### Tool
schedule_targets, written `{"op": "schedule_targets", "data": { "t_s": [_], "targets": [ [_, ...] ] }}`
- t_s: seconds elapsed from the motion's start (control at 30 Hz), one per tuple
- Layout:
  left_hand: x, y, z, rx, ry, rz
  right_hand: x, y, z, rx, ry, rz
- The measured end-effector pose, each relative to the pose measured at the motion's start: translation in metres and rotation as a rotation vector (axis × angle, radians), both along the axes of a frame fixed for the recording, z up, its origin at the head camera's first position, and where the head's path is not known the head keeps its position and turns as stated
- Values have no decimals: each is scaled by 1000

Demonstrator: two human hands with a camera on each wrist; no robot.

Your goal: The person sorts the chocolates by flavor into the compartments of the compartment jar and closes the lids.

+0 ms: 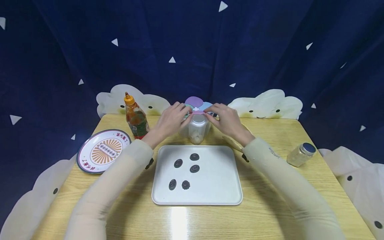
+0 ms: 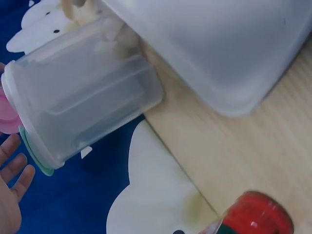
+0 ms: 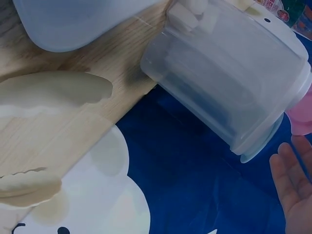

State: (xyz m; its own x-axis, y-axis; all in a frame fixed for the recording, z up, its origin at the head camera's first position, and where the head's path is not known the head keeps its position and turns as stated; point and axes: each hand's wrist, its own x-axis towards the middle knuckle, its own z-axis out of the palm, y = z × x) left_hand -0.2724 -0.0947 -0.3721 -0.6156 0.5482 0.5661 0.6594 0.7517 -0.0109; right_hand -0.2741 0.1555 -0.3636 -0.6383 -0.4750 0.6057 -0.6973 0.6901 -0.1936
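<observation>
A translucent storage container [image 1: 197,130] stands at the back of the table, behind the white tray. Pale pieces lie at the bottom of its front section. On top are purple, blue and green flaps and a pink lid flap [image 1: 198,112]. My left hand [image 1: 172,118] pinches the left edge of the pink flap between thumb and fingertips. At its right edge, my right hand [image 1: 225,120] does the same. In the left wrist view the container [image 2: 92,92] shows from the side, a green flap at its rim; only some fingers appear in each wrist view.
The white tray [image 1: 214,176] bears several dark, patterned pieces [image 1: 194,168]. Left are a plate [image 1: 85,151] and an orange-capped sauce bottle [image 1: 136,118]. Cream-coloured tongs [image 3: 53,90] lie to the right, partly under my right arm. A blue-lidded jar [image 1: 301,154] stands farther right.
</observation>
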Motion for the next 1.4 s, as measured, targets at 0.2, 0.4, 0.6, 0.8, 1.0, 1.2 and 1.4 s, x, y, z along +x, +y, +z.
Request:
{"op": "schedule_targets", "data": {
  "t_s": [0.2,0.4,0.6,0.8,1.0,1.2,1.4],
  "targets": [
    [7,1,-5,83,-97,24,6,0,-4,12,-52,-10],
    [10,3,-9,91,-142,37,9,1,-12,6,-85,-8],
    [13,5,-12,82,-130,34,8,1,-18,27,-68,1],
    [12,6,-15,96,-102,19,9,-1,-18,33,-90,-17],
    [11,5,-17,115,-102,13,9,-2,-19,6,-88,-23],
    [13,7,-23,134,-84,18,8,-1,-22,11,-46,-16],
    [14,7,-25,147,-97,27,7,-2,-22,28,-26,-9]
  ]
}}
